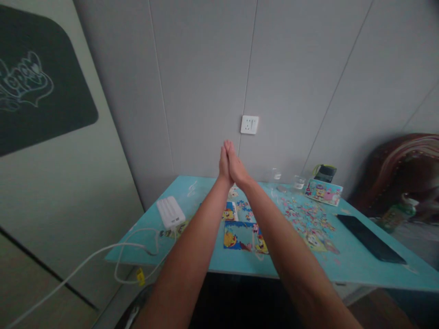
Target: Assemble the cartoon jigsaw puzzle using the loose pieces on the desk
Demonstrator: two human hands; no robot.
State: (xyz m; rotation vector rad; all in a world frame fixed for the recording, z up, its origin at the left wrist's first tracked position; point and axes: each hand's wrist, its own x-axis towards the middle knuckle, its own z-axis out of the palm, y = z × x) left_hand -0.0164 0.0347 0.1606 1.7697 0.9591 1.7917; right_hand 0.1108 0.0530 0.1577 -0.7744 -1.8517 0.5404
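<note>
Over the desk (226,262), the right forearm (291,242) is hanging above the part-built puzzle (232,237), near centre: sagging, it could be breaking that up! The left hand (224,165) and right hand (237,167) are pressing palm to palm, gripping nothing. A sweep could be scattering the loose pieces (306,214) at right. That forearm is hiding the puzzle's right edge; piece shapes are blurring.

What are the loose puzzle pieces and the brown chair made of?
Pieces: probably printed cardboard; they look flat and colourful, but they're too small to tell if they're matte or glossy.

Chair: maybe leather or imitation leather, slightly shiny; its smooth, curved top catches light.
</note>
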